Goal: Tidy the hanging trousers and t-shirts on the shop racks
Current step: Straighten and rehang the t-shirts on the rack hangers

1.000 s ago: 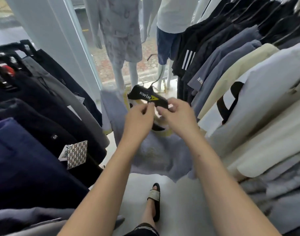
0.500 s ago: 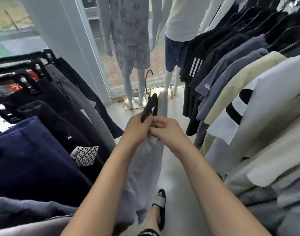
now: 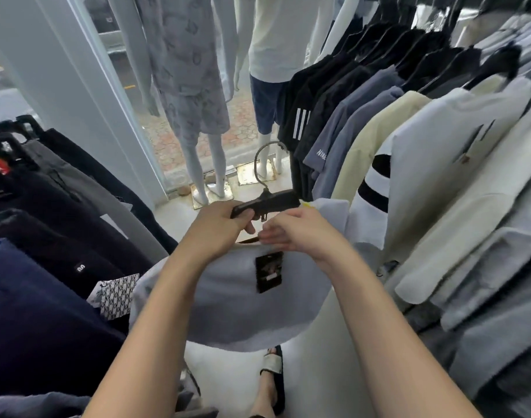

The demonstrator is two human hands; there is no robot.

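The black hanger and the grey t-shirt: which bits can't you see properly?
- Head view: black hanger, one end hidden inside the left hand gripping it.
- Head view: grey t-shirt, collar covered by the right hand pinching it.
- Head view: black tag on the t-shirt, print too blurred to read.
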